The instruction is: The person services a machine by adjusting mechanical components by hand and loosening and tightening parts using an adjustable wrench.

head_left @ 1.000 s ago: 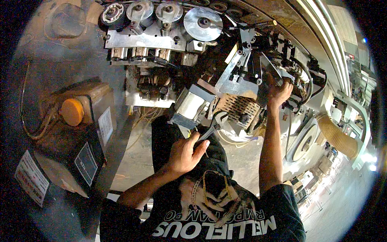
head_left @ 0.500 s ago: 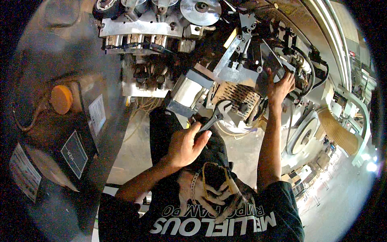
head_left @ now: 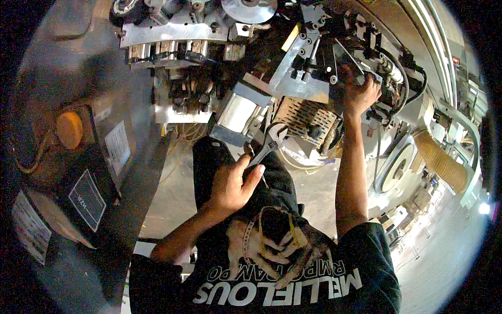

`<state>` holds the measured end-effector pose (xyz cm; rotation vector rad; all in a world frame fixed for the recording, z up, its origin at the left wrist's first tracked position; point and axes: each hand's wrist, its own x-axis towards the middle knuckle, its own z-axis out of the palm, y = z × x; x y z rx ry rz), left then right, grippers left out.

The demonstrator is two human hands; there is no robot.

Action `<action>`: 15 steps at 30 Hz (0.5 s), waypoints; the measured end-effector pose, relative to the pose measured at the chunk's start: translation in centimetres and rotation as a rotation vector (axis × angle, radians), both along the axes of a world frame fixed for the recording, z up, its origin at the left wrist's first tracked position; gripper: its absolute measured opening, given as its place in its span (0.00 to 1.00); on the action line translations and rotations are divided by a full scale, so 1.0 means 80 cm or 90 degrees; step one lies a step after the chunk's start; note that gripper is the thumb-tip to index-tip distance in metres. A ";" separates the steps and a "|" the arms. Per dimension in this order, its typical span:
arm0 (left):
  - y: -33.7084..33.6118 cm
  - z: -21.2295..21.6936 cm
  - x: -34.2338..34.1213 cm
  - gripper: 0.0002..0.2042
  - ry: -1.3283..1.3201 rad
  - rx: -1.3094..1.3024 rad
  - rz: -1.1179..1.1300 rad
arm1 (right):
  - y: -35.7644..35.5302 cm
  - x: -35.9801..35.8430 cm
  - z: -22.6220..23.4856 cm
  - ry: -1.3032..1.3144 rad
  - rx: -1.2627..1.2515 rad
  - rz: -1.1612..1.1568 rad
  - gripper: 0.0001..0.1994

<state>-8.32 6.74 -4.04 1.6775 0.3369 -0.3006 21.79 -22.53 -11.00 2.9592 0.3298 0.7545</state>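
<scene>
An adjustable wrench (head_left: 264, 149) is in my left hand (head_left: 230, 184), its jaws pointing up and away from me. My left fingers are wrapped round its handle, with the thumb along it. Over at the machine's right side, my right hand (head_left: 362, 98) is curled in among dark metal parts, beside a thin plate (head_left: 349, 55). Its fingertips are partly hidden there, and what they grip cannot be made out. Left of that hand stands a bright angled metal bracket (head_left: 299, 78), with a slotted, perforated cover (head_left: 307, 119) below it.
A silver cylinder-like unit (head_left: 236, 112) sits between my hands. Rollers and a metal rail (head_left: 172, 34) line the far left. An orange button (head_left: 69, 130) is on a dark box at left. At right are black hoses (head_left: 415, 86) and a ribbed tan duct (head_left: 442, 159).
My right hand has reached deeper among the parts, and its fingers are more curled. The wrench is still in my left hand. The whole view has shifted slightly.
</scene>
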 end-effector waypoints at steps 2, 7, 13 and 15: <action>-0.002 0.005 0.002 0.13 0.032 -0.020 -0.013 | -0.009 0.004 -0.007 -0.036 -0.007 0.026 0.28; -0.004 0.016 0.011 0.11 0.035 -0.043 0.003 | 0.004 0.007 -0.007 -0.046 0.022 -0.005 0.31; 0.005 0.033 0.049 0.11 0.035 0.011 -0.047 | 0.033 -0.003 0.018 -0.019 0.050 -0.011 0.35; 0.005 0.026 0.045 0.11 0.066 -0.002 -0.043 | 0.030 -0.004 0.012 -0.005 0.048 -0.040 0.35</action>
